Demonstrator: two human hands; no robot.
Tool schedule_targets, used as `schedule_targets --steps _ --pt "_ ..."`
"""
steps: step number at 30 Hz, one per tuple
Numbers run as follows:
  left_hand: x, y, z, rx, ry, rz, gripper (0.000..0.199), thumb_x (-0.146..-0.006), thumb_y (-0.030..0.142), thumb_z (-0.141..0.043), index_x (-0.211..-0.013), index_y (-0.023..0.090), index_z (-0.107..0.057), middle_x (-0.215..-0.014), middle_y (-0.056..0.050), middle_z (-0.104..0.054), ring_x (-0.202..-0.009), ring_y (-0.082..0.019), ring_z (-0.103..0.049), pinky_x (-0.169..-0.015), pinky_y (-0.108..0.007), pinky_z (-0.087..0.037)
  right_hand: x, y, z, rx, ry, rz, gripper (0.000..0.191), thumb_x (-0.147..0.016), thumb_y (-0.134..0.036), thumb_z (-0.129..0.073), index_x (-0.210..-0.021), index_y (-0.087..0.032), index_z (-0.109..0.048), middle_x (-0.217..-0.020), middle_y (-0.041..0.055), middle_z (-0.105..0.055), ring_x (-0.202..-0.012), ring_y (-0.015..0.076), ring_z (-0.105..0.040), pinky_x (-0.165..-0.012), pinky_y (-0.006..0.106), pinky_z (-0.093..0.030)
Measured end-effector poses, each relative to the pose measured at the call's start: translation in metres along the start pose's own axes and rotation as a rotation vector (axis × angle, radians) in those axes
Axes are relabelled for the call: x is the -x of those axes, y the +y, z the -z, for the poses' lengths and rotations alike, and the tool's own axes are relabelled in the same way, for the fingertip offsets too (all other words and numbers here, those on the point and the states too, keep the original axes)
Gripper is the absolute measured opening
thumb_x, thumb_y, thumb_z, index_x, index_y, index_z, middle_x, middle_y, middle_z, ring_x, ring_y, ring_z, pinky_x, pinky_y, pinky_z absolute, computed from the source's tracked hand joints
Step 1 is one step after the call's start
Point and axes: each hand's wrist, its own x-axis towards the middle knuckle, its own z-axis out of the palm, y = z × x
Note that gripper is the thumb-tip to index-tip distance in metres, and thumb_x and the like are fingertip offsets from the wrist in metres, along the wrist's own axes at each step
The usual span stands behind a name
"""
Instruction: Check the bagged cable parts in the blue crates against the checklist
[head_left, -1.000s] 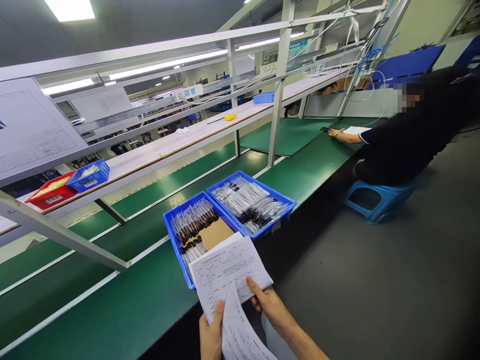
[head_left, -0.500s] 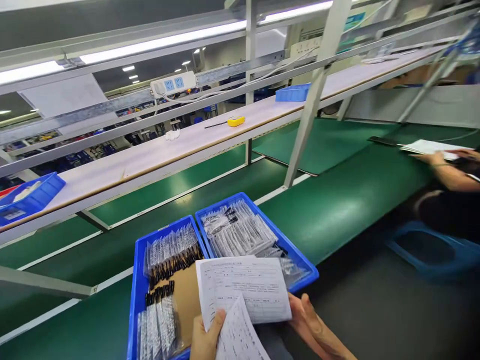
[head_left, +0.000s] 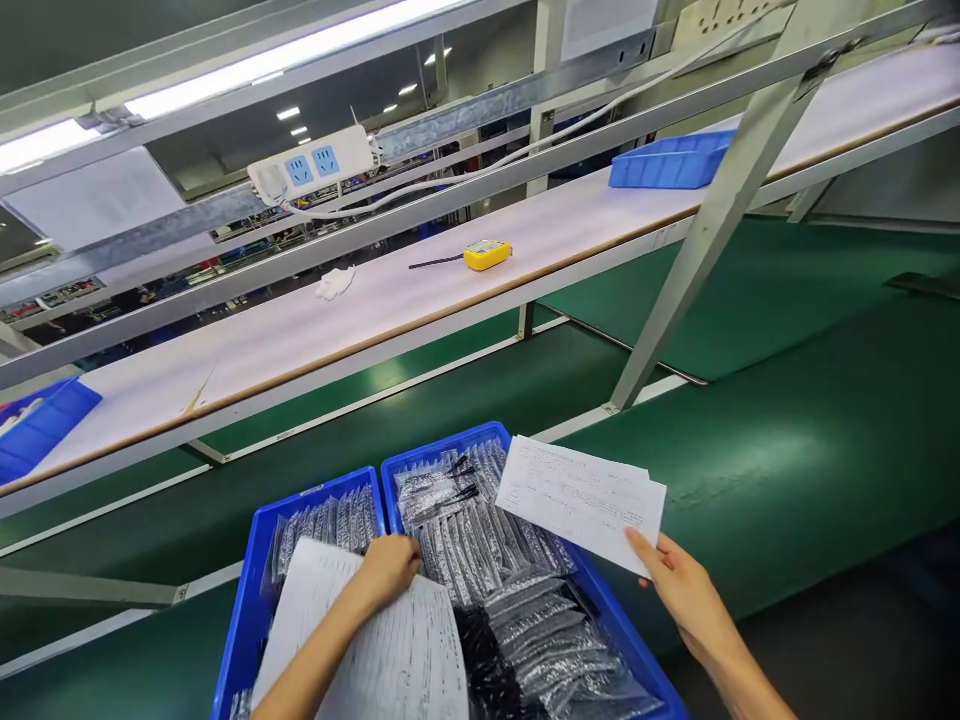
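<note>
My left hand (head_left: 388,567) presses a printed sheet (head_left: 390,655) down on the left blue bin (head_left: 251,585), which holds clear bagged parts. My right hand (head_left: 679,588) pinches a second set of printed sheets (head_left: 581,495) by the lower right corner and holds them over the far right end of the right blue bin (head_left: 442,445). That bin is full of clear bagged black parts (head_left: 495,570). Both bins stand side by side on the green bench mat (head_left: 787,450).
A white shelf (head_left: 420,290) runs above the bench with a yellow device (head_left: 487,254), a white glove (head_left: 334,284) and blue trays (head_left: 667,160). A slanted grey post (head_left: 712,230) stands just right of the bins. A power strip (head_left: 313,168) hangs on the rail.
The two papers, held together before, are split: my left hand laid one on the left bin, my right hand carried the other rightward. The view moved closer; the seated person is out of frame.
</note>
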Motion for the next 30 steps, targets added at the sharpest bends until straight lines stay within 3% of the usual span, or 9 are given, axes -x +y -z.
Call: schedule_targets --steps 3,6,8,10,14,22,26,30 --pt "-0.074 0.022 0.007 -0.131 -0.025 -0.023 0.033 -0.09 0.023 -0.048 -0.113 0.012 -0.069 -0.126 -0.022 -0.065 -0.111 -0.036 -0.065 -0.096 -0.046 -0.048 -0.008 -0.004 -0.009 0.052 -0.018 -0.006 0.073 -0.07 -0.071 -0.066 -0.113 -0.013 -0.067 -0.103 0.0124 -0.073 -0.075 0.0223 -0.059 -0.053 0.03 -0.047" --pt "-0.138 0.037 0.003 -0.197 -0.017 -0.044 0.065 -0.086 0.025 -0.058 -0.147 0.011 -0.04 -0.156 -0.026 -0.034 -0.122 -0.039 -0.059 -0.102 -0.049 -0.046 -0.014 -0.007 -0.015 0.085 -0.049 -0.001 0.073 -0.074 -0.073 -0.063 -0.116 -0.014 -0.067 -0.103 0.012 -0.074 -0.077 0.024 -0.062 -0.056 0.031 -0.048" --pt "-0.167 0.041 -0.002 -0.222 -0.033 -0.04 0.093 -0.078 0.029 -0.071 -0.155 0.012 -0.023 -0.161 -0.026 -0.022 -0.125 -0.041 -0.057 -0.103 -0.049 -0.047 -0.017 -0.009 -0.016 0.09 -0.093 0.008 0.075 -0.076 -0.075 -0.06 -0.119 -0.013 -0.065 -0.106 0.0121 -0.073 -0.077 0.0236 -0.061 -0.057 0.032 -0.048" --pt "-0.184 0.04 -0.006 -0.236 -0.054 -0.029 0.109 -0.071 0.035 -0.079 -0.156 0.011 -0.016 -0.16 -0.029 -0.025 -0.125 -0.042 -0.057 -0.102 -0.049 -0.048 -0.019 -0.009 -0.014 0.093 -0.133 -0.003 0.078 -0.078 -0.076 -0.058 -0.123 -0.013 -0.063 -0.11 0.0127 -0.072 -0.081 0.0241 -0.062 -0.06 0.032 -0.049" --pt "-0.193 0.035 -0.009 -0.241 -0.041 -0.043 0.108 -0.069 0.04 -0.079 -0.154 0.009 -0.02 -0.155 -0.028 -0.034 -0.12 -0.04 -0.06 -0.097 -0.046 -0.051 -0.024 -0.009 -0.01 0.085 -0.175 0.0 0.079 -0.08 -0.076 -0.057 -0.127 -0.013 -0.06 -0.11 0.0122 -0.072 -0.08 0.0232 -0.06 -0.06 0.032 -0.047" --pt "-0.193 0.029 -0.016 -0.246 0.005 -0.076 0.049 -0.079 0.036 -0.064 -0.121 0.013 -0.055 -0.13 -0.018 -0.059 -0.103 -0.033 -0.067 -0.084 -0.04 -0.053 -0.039 0.002 -0.01 0.107 -0.219 0.027 0.077 -0.085 -0.074 -0.053 -0.132 -0.013 -0.058 -0.116 0.0129 -0.07 -0.081 0.0236 -0.06 -0.059 0.032 -0.047" --pt "-0.195 0.028 -0.015 -0.228 -0.006 -0.105 0.033 -0.08 0.031 -0.06 -0.11 0.017 -0.059 -0.121 -0.015 -0.064 -0.101 -0.031 -0.068 -0.083 -0.038 -0.052 -0.044 0.007 -0.007 0.127 -0.214 0.017 0.074 -0.087 -0.072 -0.052 -0.134 -0.016 -0.058 -0.122 0.0124 -0.068 -0.086 0.0246 -0.061 -0.061 0.031 -0.049" --pt "-0.192 0.022 -0.007 -0.173 0.006 -0.142 0.022 -0.081 0.024 -0.055 -0.102 0.019 -0.059 -0.111 -0.012 -0.069 -0.099 -0.03 -0.068 -0.081 -0.035 -0.049 -0.047 0.007 -0.006 0.145 -0.223 0.036 0.072 -0.087 -0.072 -0.052 -0.132 -0.015 -0.059 -0.114 0.0111 -0.071 -0.079 0.0225 -0.06 -0.059 0.031 -0.048"
